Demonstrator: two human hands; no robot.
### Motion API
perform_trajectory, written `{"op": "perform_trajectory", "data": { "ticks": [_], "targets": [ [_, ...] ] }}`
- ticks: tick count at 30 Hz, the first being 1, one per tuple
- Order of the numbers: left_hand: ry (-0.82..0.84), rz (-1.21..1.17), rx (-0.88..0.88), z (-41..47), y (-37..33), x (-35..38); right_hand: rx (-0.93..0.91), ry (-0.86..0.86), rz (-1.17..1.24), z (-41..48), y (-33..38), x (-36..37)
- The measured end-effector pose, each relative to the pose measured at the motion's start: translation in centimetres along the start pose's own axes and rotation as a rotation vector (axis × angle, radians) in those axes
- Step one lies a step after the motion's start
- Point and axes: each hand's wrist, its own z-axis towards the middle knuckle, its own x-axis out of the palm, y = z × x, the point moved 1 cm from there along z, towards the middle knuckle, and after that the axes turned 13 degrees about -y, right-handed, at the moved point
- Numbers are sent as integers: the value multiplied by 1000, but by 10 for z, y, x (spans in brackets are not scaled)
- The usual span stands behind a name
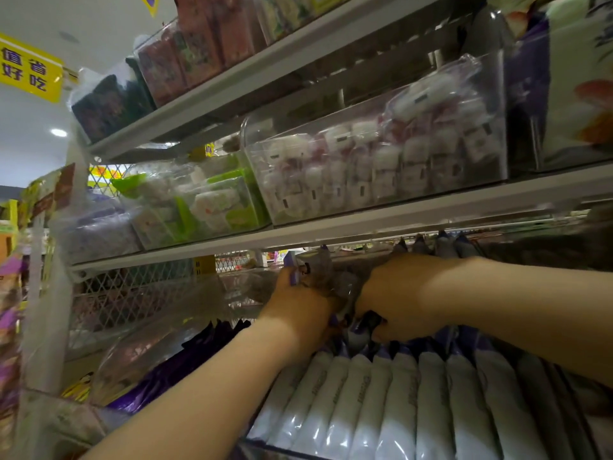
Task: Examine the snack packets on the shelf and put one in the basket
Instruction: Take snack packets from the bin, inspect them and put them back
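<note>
- One yellow sign with dark characters hangs at the far left, above a white mesh panel at the back of the lower shelf level.
- Dark purple packets lie behind a clear front at lower left. Above them sit green packs in a see-through box.
- Reaching in from the lower left, the left hand has its grip clenched on the snack packet, with the thumb on the packet's purple edge.
- This packet is held up between both hands, just under the grey shelf and above the stocked row. Its long axis runs roughly up and down, leaning a little, with its top end towards the shelf edge. It is blurred and its print cannot be read.
- Coming from the right, the right hand grasps the packet's lower part with curled fingers and hides much of it.
- Upright white packets with purple tops stand packed side by side below the hands. Both forearms cross in front of them.
- A clear bin of small white and pink wrapped pieces sits on the shelf above, cut off at the right.
</note>
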Motion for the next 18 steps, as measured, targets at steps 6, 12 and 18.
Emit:
{"op": "perform_trajectory", "data": {
  "ticks": [6,12,18],
  "targets": [
    [87,152,94,8,-24,-1,90,-54,43,-6,-9,-4],
    [53,51,91,7,-17,-12,171,-98,-12,-17,-14,-2],
    [-289,-91,139,-22,5,-31,225,-155,-102,-12,-9,-6]
  ]
}}
